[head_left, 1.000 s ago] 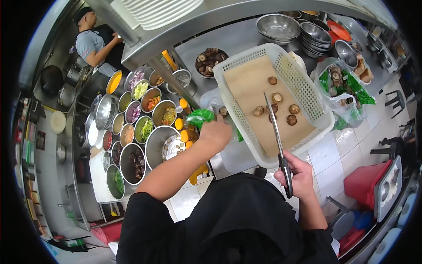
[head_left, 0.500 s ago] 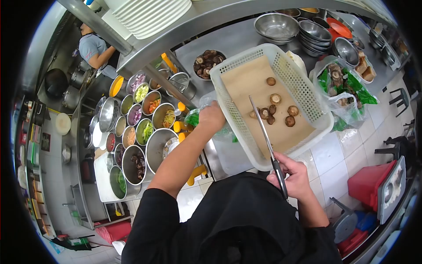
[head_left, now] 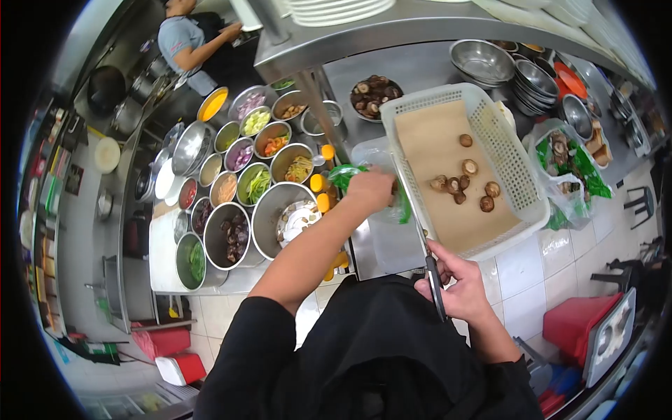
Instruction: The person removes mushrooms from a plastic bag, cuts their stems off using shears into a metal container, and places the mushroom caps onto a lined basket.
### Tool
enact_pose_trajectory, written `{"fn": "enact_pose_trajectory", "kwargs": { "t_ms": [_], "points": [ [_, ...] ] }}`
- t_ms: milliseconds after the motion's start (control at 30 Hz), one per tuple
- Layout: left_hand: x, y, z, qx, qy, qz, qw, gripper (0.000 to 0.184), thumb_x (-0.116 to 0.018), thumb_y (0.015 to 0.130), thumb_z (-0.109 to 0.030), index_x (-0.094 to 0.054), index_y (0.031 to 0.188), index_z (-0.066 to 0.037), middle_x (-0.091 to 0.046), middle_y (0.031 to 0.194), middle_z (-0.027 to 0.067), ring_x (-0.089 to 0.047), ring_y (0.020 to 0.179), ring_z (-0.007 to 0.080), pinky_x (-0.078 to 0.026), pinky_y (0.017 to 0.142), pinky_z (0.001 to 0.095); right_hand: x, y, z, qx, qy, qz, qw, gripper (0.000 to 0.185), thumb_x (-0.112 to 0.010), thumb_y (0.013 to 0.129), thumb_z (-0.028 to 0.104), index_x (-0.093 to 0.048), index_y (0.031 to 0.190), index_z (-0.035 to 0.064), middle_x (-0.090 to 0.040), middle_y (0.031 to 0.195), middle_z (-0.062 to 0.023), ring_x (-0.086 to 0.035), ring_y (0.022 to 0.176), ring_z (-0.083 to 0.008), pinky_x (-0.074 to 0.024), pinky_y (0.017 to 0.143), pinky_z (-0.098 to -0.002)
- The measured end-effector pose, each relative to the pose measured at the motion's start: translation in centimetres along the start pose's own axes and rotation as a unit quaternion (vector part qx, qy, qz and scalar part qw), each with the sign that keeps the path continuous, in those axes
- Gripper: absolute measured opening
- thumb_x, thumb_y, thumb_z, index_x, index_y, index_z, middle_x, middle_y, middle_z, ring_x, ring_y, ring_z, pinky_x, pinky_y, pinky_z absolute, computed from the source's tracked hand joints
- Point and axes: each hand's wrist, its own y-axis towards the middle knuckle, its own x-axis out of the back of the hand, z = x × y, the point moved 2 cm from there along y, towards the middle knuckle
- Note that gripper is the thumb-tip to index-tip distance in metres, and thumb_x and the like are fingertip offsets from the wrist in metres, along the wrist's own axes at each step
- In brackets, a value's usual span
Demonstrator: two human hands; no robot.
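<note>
Once the right hand [head_left: 458, 285], clasping the knife [head_left: 434, 280], had swung its blade to the basket's [head_left: 500, 148] left edge, the mushrooms [head_left: 453, 185] inside lay unobstructed, while the left hand [head_left: 371, 190], grip hidden, was at the bag [head_left: 341, 176] beside that edge.

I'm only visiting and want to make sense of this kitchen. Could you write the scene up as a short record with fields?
Left hand: at a green and clear plastic bag; its grip is hidden
Right hand: fingers around the black handle of a knife
Blade: by the basket's left rim; contact unclear
Basket: white, perforated, lined with a brown sheet
In the basket: loose mushrooms
Picture left: metal containers, several holding cut vegetables
Upper left: another person in a grey top
</note>
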Motion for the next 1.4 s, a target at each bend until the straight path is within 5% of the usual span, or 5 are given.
{"fn": "enact_pose_trajectory", "kwargs": {
  "t_ms": [567,767,933,1067,1400],
  "points": [
    [-0.9,1.3,-0.2,0.027,-0.120,-0.106,0.987,0.031,-0.054,0.091,-0.023,-0.065,0.112,-0.004,-0.072,0.104,0.0230,-0.070,0.099,0.0377,-0.056,0.086,0.0477,-3.1,-1.5,-1.2,-0.011,-0.030,-0.021,0.999,0.068,-0.085,0.078,0.013,-0.057,0.137,-0.0031,-0.057,0.065,0.0026,-0.048,0.057,-0.0027,-0.0418,0.054,-0.0206],
    [1.6,-1.9,2.8,-0.011,-0.189,-0.126,0.974,0.042,-0.067,0.086,-0.025,-0.060,0.122,-0.004,-0.073,0.094,0.0209,-0.072,0.088,0.0356,-0.057,0.079,0.0440,-3.2,-2.0,-0.6,-0.054,-0.002,-0.026,0.998,0.068,-0.086,0.078,0.015,-0.056,0.137,-0.0041,-0.059,0.070,0.0025,-0.051,0.060,-0.0027,-0.0440,0.056,-0.0202],
    [3.6,-9.6,6.1,0.035,-0.650,-0.023,0.759,0.032,-0.061,0.096,-0.017,-0.057,0.125,-0.003,-0.068,0.108,0.0120,-0.072,0.090,0.0225,-0.058,0.074,0.0316,-4.1,-1.2,0.5,-0.044,-0.089,0.005,0.995,0.072,-0.087,0.076,0.026,-0.058,0.135,-0.0019,-0.064,0.074,-0.0023,-0.059,0.060,-0.0079,-0.0490,0.058,-0.0263],
    [2.7,-13.6,9.3,0.065,-0.773,-0.054,0.629,0.028,-0.058,0.100,-0.014,-0.055,0.124,0.000,-0.066,0.113,0.0101,-0.072,0.091,0.0213,-0.058,0.070,0.0291,-5.9,0.2,0.1,0.040,-0.255,0.018,0.966,0.073,-0.086,0.074,0.038,-0.060,0.133,0.0061,-0.066,0.074,-0.0052,-0.064,0.061,-0.0209,-0.0500,0.058,-0.0359],
    [0.4,-19.8,13.0,0.104,-0.733,-0.163,0.652,0.028,-0.063,0.099,-0.016,-0.059,0.119,0.003,-0.067,0.108,0.0100,-0.072,0.089,0.0206,-0.058,0.068,0.0280,-10.0,3.6,1.7,0.076,-0.396,0.153,0.902,0.066,-0.081,0.077,0.042,-0.059,0.132,0.0130,-0.064,0.071,-0.0043,-0.065,0.063,-0.0294,-0.0480,0.059,-0.0419]
  ]
}}
